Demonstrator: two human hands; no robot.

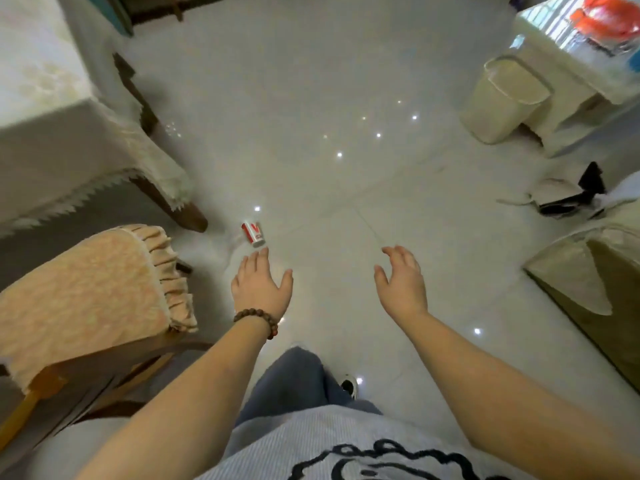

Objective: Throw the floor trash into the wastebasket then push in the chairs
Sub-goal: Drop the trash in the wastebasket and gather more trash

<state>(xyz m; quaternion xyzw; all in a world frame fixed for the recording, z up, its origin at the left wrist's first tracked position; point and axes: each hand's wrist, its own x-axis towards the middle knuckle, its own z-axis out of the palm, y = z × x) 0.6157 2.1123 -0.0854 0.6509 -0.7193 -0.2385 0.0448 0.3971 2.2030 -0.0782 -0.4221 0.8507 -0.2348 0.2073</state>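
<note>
Head view: left hand [260, 287] is spread open, empty, its fingertips [264, 252] just short of a red-and-white can [253, 233] lying on the floor [329, 98]. Right hand [401, 280] is also open, fingers loosely curled, holding nothing. Wastebasket [504, 98] stands far beyond the right fingers; chair [86, 292] sits left of the left hand.

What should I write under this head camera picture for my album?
Left hand reaching toward a red-and-white can on the floor, wastebasket waiting across the room.
</note>
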